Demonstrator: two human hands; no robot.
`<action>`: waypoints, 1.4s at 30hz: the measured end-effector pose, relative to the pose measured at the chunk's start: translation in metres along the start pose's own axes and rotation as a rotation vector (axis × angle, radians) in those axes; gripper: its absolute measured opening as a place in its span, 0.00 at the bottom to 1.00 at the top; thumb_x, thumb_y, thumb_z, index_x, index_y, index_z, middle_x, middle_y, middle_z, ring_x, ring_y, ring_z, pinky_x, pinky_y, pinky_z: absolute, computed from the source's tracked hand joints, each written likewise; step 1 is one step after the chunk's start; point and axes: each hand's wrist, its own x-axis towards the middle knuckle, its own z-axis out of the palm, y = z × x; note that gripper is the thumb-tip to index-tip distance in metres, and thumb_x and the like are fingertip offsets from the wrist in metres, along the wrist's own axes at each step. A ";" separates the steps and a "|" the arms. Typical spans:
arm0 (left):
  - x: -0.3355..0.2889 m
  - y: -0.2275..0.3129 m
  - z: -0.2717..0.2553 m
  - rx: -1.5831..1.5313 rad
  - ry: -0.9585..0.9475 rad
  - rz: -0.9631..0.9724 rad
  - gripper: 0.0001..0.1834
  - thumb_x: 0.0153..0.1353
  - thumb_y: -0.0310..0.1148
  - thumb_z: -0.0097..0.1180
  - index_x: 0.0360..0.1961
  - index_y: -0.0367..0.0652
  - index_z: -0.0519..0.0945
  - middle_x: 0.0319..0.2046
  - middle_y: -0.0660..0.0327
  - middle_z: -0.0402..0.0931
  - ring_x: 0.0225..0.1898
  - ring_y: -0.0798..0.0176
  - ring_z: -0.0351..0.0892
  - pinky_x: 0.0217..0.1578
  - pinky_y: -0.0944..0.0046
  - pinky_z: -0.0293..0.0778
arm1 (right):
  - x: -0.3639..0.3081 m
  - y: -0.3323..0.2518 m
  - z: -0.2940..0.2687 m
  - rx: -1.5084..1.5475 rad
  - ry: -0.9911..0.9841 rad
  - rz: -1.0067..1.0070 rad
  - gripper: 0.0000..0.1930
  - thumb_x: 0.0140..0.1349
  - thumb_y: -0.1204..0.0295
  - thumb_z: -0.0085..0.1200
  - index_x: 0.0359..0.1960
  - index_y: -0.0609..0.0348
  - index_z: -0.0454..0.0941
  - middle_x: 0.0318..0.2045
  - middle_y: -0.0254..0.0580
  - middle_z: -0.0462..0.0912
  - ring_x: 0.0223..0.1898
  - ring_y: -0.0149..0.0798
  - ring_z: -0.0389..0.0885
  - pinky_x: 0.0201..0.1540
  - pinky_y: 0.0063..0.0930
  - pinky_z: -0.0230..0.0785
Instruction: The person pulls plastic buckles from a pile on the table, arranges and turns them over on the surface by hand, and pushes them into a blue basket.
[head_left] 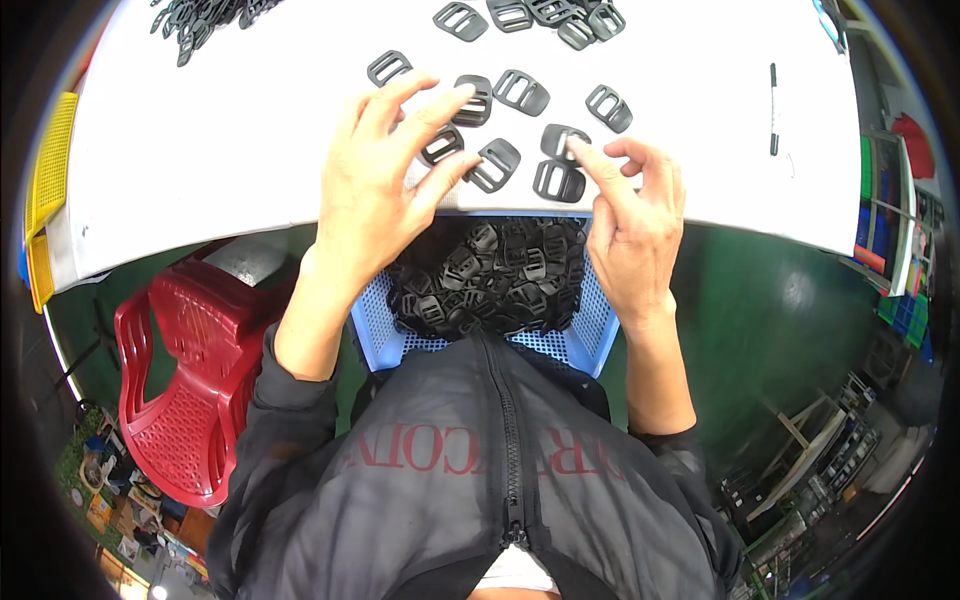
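Note:
Black plastic strap buckles lie scattered on the white table (230,150) in front of me. My left hand (380,165) is spread over several of them, palm down. Its index fingertip is at one upright buckle (474,100), and its thumb tip meets the edge of another buckle (494,166). A further buckle (441,147) shows between that thumb and index finger. My right hand (635,220) reaches out its index finger onto a buckle (558,134), with its other fingers loosely bent and apart. Just below that buckle sits another (559,182), near the table's front edge.
Under the table edge, a blue plastic basket (598,315) holds a heap of black buckles (490,280). More buckles (570,15) gather at the far side, with a pile (205,20) far left. A black pen (773,110) lies right. A red plastic chair (190,370) stands left.

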 end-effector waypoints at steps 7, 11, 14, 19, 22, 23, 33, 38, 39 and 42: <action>-0.001 -0.026 -0.020 -0.053 0.134 -0.160 0.21 0.57 0.29 0.64 0.54 0.48 0.80 0.52 0.54 0.76 0.51 0.53 0.78 0.52 0.57 0.74 | 0.011 0.026 -0.002 0.034 0.145 0.161 0.22 0.53 0.85 0.51 0.50 0.53 0.81 0.45 0.44 0.77 0.45 0.45 0.74 0.51 0.39 0.67; -0.007 -0.044 -0.026 -0.053 0.172 -0.226 0.19 0.60 0.29 0.61 0.54 0.50 0.80 0.51 0.55 0.77 0.52 0.58 0.79 0.52 0.59 0.75 | 0.012 0.028 -0.003 0.026 0.130 0.259 0.21 0.56 0.85 0.49 0.51 0.55 0.81 0.46 0.49 0.76 0.48 0.48 0.75 0.53 0.39 0.68; -0.009 -0.049 -0.028 -0.038 0.185 -0.230 0.19 0.60 0.30 0.62 0.54 0.50 0.81 0.51 0.57 0.78 0.51 0.60 0.79 0.51 0.60 0.75 | 0.012 0.027 -0.001 0.029 0.129 0.277 0.21 0.56 0.84 0.50 0.51 0.55 0.81 0.46 0.48 0.76 0.47 0.48 0.75 0.53 0.39 0.67; -0.004 -0.053 -0.023 -0.022 0.174 -0.288 0.19 0.60 0.33 0.62 0.54 0.50 0.80 0.53 0.59 0.78 0.53 0.58 0.78 0.53 0.61 0.73 | 0.013 0.016 0.007 -0.041 0.001 0.121 0.19 0.54 0.80 0.55 0.49 0.52 0.80 0.48 0.42 0.77 0.49 0.44 0.74 0.56 0.42 0.63; 0.019 -0.052 -0.007 0.146 0.155 -0.064 0.22 0.63 0.31 0.60 0.60 0.51 0.77 0.57 0.59 0.75 0.54 0.61 0.76 0.49 0.66 0.75 | 0.028 0.007 0.022 0.080 0.066 -0.022 0.18 0.55 0.79 0.55 0.49 0.53 0.80 0.50 0.42 0.77 0.48 0.46 0.74 0.56 0.43 0.64; 0.026 -0.045 0.001 0.076 0.113 0.004 0.22 0.64 0.34 0.58 0.59 0.48 0.76 0.59 0.57 0.73 0.57 0.55 0.73 0.55 0.60 0.71 | 0.037 0.002 0.024 0.089 0.052 -0.040 0.17 0.59 0.76 0.55 0.51 0.55 0.79 0.53 0.44 0.77 0.51 0.47 0.75 0.58 0.44 0.63; -0.011 0.007 -0.005 -0.073 -0.201 0.083 0.24 0.66 0.32 0.54 0.63 0.45 0.71 0.61 0.49 0.71 0.62 0.47 0.70 0.62 0.53 0.65 | 0.000 -0.019 0.008 0.252 -0.247 -0.213 0.22 0.63 0.70 0.54 0.60 0.60 0.73 0.57 0.48 0.76 0.60 0.46 0.74 0.64 0.48 0.61; 0.002 0.012 -0.031 -0.445 -0.430 -0.101 0.16 0.62 0.29 0.58 0.52 0.41 0.81 0.50 0.52 0.80 0.54 0.52 0.76 0.54 0.57 0.72 | 0.007 -0.005 -0.023 0.560 -0.310 -0.165 0.10 0.61 0.73 0.57 0.43 0.58 0.83 0.39 0.41 0.85 0.43 0.48 0.83 0.53 0.44 0.72; 0.017 0.012 -0.024 -0.321 -0.292 -0.091 0.14 0.62 0.30 0.59 0.48 0.40 0.82 0.46 0.54 0.81 0.51 0.53 0.77 0.51 0.58 0.73 | 0.019 0.001 -0.020 0.526 -0.242 -0.085 0.10 0.60 0.72 0.57 0.43 0.58 0.83 0.38 0.40 0.85 0.41 0.47 0.82 0.51 0.44 0.72; 0.066 -0.002 0.005 -0.062 -0.006 0.044 0.13 0.60 0.30 0.60 0.45 0.39 0.82 0.44 0.56 0.82 0.48 0.55 0.77 0.49 0.58 0.73 | 0.078 0.020 0.006 0.322 0.087 -0.123 0.11 0.58 0.70 0.61 0.42 0.54 0.84 0.37 0.35 0.84 0.41 0.43 0.80 0.46 0.43 0.72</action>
